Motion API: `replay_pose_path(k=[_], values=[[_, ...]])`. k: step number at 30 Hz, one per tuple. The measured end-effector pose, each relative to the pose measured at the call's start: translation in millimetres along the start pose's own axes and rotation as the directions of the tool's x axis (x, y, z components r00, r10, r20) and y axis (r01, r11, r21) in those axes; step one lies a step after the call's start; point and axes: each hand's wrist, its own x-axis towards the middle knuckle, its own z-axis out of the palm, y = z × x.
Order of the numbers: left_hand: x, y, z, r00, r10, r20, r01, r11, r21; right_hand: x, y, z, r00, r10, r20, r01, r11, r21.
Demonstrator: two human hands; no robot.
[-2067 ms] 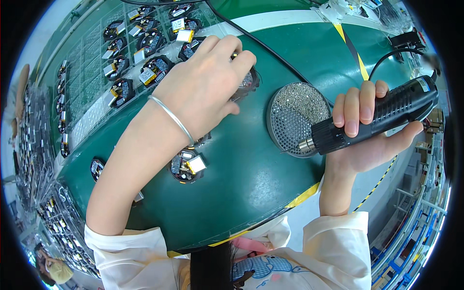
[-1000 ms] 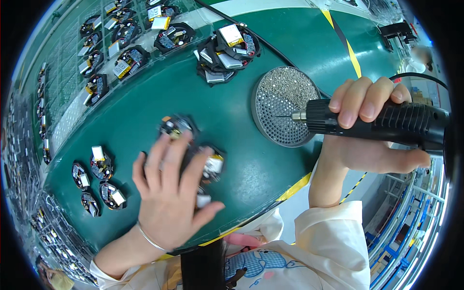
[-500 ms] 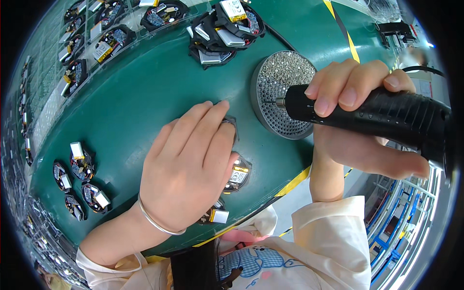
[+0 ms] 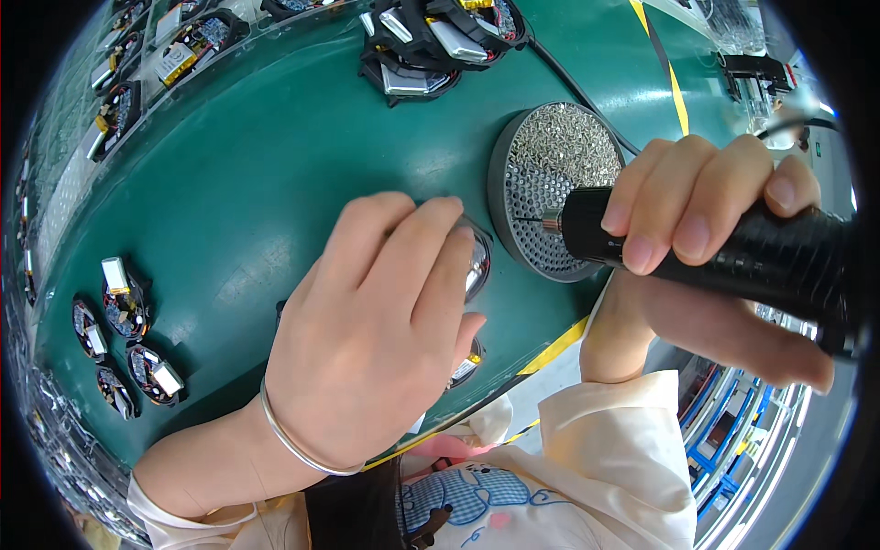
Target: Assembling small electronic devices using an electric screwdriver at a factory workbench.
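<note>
My right hand (image 4: 710, 206) is wrapped round a black electric screwdriver (image 4: 765, 261). The thin bit points left, over the round grey screw tray (image 4: 500, 197), whose perforated plate has small silver screws heaped on its far side. Left of the tray, my left hand (image 4: 371, 330) lies palm down with bent fingers round a round assembly (image 4: 478, 264). Only its dark rim and a shiny silver part show past the fingers; the rest is hidden. Close by my left thumb, another round module (image 4: 469, 362) is partly covered.
Several round circuit modules with silver batteries (image 4: 128, 307) lie at the left on the green mat (image 4: 247, 202). A stack of black-framed modules (image 4: 431, 55) stands at the far middle. Clear plastic trays (image 4: 174, 60) hold more at the far left. A black cable (image 4: 573, 82) runs behind the screw tray.
The whole view has shifted slightly. My left fingers are more bent, and a shiny silver part now shows beside them. The screwdriver remains over the screw tray.
</note>
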Motion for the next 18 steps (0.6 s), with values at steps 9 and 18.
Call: replay_pose_path(k=[9, 18], values=[[-4, -8, 17, 0.991, 0.078, -0.112, -0.081, 0.996, -0.024, -5, -1, 9, 0.997, -0.043, -0.071, 0.038, 0.998, -0.057], [-2, -7, 18, 0.993, 0.064, -0.097, -0.065, 0.998, -0.001, -5, -18, 23, 0.945, -0.007, -0.327, 0.042, 0.994, 0.1]])
